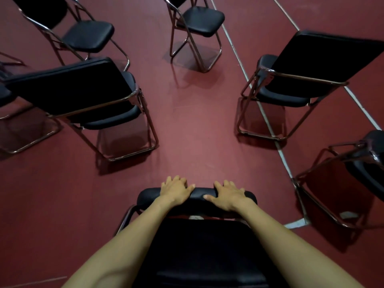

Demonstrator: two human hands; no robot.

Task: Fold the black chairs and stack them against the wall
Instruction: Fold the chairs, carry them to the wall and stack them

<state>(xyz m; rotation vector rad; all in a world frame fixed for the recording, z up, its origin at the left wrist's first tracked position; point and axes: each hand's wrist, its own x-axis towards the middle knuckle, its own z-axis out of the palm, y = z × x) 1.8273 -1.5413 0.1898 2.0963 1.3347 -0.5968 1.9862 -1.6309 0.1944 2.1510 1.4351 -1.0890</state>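
Black chair (202, 197) in left hand (176, 191), right hand (228, 195); fingers (169, 180) around edge.

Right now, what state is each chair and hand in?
Nearest black padded metal folding chair: held, fold unclear.
Left grip: curled over its far cushion.
Right grip: same.
Left black chair: unfolded, standing.
Right black chair: unfolded, standing.
Far left chair: unfolded.
Far centre chair: unfolded.

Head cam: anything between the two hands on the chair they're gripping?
Nothing extra in the head view: only the bare black padding of the chair between left hand and right hand.
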